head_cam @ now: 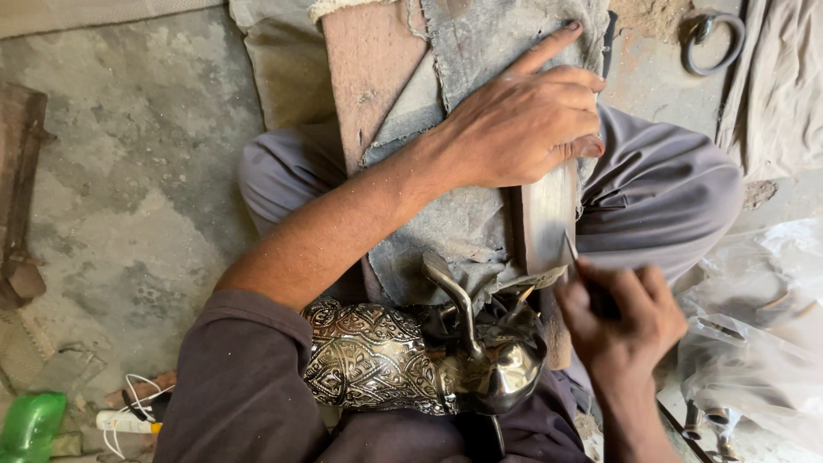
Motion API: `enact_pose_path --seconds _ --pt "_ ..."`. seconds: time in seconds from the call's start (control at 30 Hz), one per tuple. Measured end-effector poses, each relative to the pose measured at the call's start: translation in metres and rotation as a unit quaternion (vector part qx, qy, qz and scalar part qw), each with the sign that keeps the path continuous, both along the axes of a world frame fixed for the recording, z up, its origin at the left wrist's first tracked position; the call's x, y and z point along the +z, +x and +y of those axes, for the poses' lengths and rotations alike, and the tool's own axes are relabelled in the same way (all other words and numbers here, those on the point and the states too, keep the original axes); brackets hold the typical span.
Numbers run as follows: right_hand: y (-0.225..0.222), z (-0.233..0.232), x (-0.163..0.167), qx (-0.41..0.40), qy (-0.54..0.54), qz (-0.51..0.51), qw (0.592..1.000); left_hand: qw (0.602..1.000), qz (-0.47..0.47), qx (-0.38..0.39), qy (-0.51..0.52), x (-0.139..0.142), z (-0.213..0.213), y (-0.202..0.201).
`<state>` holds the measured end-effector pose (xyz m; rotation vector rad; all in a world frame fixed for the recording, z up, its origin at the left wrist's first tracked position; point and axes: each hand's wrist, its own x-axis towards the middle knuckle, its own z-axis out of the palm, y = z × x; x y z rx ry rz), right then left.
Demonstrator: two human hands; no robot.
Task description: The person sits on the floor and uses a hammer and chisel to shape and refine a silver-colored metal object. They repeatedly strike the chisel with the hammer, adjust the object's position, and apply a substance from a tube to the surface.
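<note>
While left hand (523, 129) grips stone's (549, 214) top edge, right hand (617, 317) pinches tool (573, 250), engraved vessel (411, 360) crowding lap.

Soft daylight — right hand (619, 319) motion-blurred

Stained concrete floor (137, 197); on it: metal ring (711, 39), green bottle (30, 424), perhaps white cable (129, 411).
</note>
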<state>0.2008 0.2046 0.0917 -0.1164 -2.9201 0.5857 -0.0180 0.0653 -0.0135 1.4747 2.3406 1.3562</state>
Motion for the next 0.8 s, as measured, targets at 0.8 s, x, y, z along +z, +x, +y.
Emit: enact_pose_path --seconds 0.8 --pt "0.0 -0.009 0.017 -0.049 -0.027 -0.057 0.997 1.0 0.018 0.004 -0.002 -0.001 0.001 -0.002"
